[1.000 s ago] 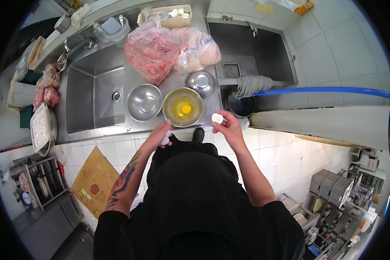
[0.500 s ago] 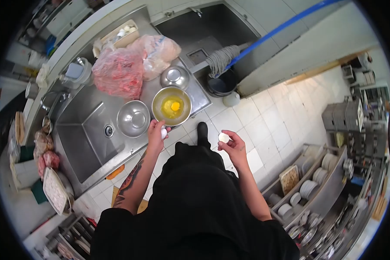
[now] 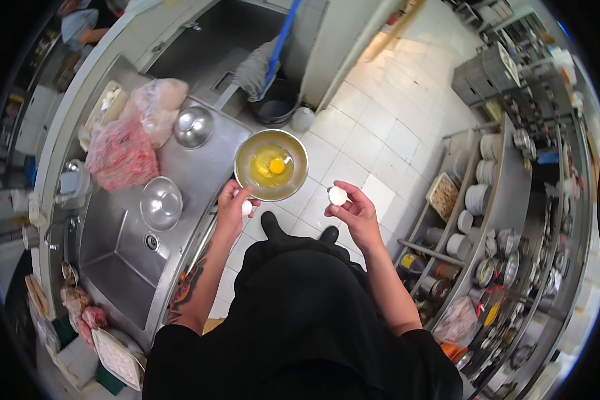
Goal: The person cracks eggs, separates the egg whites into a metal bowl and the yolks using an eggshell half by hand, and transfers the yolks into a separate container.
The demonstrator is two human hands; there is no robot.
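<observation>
A raw egg [image 3: 277, 165] lies in a bowl [image 3: 297, 150] that appears to be out past the corner of the counter [image 3: 210, 157], gripped at the rim by the left hand [image 3: 230, 208], which also cups a white shell [image 3: 247, 209], perhaps to leave the fingertips free for the metal. The right hand [image 3: 355, 215], apart from the bowl, pinches a shell half [image 3: 338, 195] between thumb and fingers, probably lightly to avoid crushing it.

Egg [image 3: 277, 165] in ctr bowl [image 3: 297, 150], person's L hand [image 3: 231, 209] at its nr-left rim, shell [image 3: 338, 195] in R hand [image 3: 355, 212] nr right, bagged meat [image 3: 123, 153] on counter [image 3: 213, 153] far left, sink [image 3: 130, 280] nr left, bucket [image 3: 277, 111] far, shelf unit [image 3: 507, 193] right.
</observation>
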